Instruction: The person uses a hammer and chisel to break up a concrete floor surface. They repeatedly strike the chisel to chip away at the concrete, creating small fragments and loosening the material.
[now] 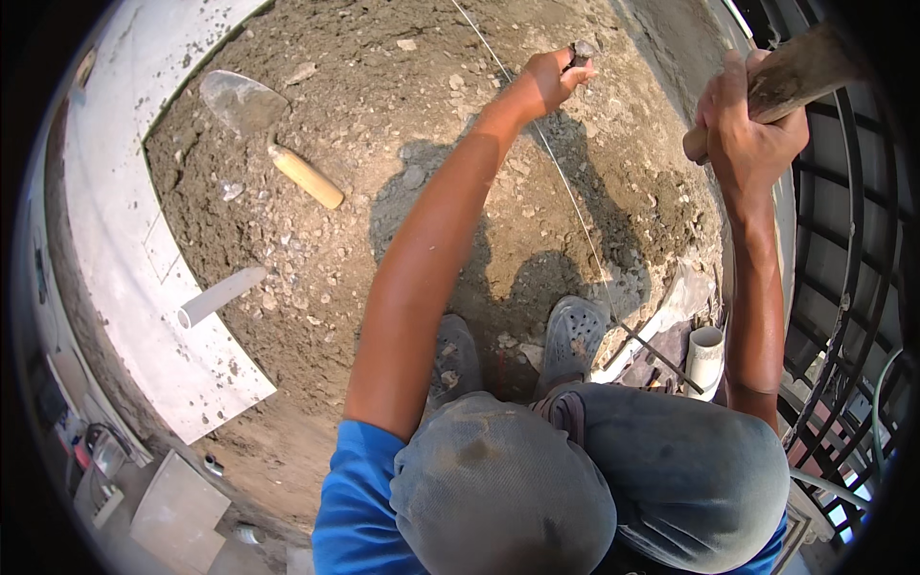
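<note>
My left hand (pixel 546 85) reaches out over the rough mortar bed (pixel 345 43). Its fingers are closed around a short, dark chisel-like metal piece (pixel 583 50), seen nearly end-on. On the right, my right hand (pixel 755 136) grips the narrow handle of a raised wooden mallet-like tool (pixel 805 72). Its thick far end runs into the dark picture rim, so its full shape is hidden. Between the two hands, a thin taut string (pixel 553 154) crosses the bed. A pointed trowel (pixel 244 104) with a pale wooden handle lies to the left, untouched.
White floor tiles (pixel 154 287) border the bed at left, near a grey plastic pipe (pixel 223 296). Another upright pipe (pixel 706 348) stands beside my right foot, close to a thin rod (pixel 658 353). A black metal grille (pixel 855 215) rises along the right side.
</note>
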The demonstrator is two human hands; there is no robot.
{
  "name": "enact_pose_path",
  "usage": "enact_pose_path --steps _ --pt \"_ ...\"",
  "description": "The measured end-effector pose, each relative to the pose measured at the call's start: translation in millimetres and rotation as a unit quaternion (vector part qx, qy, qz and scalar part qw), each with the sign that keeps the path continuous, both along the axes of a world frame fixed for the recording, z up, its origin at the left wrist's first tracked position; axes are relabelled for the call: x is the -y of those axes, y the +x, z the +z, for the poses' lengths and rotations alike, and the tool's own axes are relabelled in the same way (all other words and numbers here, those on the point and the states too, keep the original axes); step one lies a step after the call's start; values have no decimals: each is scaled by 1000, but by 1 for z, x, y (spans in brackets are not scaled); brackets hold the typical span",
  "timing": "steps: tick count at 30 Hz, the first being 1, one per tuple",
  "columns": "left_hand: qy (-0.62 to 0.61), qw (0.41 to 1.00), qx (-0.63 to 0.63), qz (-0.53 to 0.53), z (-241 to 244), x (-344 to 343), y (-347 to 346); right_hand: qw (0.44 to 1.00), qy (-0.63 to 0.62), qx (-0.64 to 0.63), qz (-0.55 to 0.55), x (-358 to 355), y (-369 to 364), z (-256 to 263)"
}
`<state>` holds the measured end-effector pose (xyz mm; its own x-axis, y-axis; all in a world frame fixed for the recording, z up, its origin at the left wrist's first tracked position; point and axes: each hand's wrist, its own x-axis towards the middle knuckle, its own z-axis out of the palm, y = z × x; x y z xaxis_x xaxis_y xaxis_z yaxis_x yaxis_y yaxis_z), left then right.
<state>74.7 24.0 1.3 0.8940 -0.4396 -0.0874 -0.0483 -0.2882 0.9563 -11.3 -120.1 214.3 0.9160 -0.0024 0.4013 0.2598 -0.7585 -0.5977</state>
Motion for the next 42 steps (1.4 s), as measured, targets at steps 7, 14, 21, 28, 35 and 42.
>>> enact_pose_path --steps 7,14,21,28,35,42 --pt "-43 999 -10 -8 -7 11 1 906 53 -414 -69 9 -40 12" --pt "-14 1000 26 -11 -13 1 5 992 101 68 -30 -19 -29 83" --pt "-33 999 26 -7 -4 12 3 925 -213 -314 6 13 -6 -36" --pt "-97 985 -1 140 2 22 -12 878 89 -462 -88 16 -80 13" --pt "-197 915 111 334 12 61 12 898 122 -395 -149 48 -124 21" --pt "5 900 -38 434 -22 72 73 874 206 -371 -235 85 -135 16"
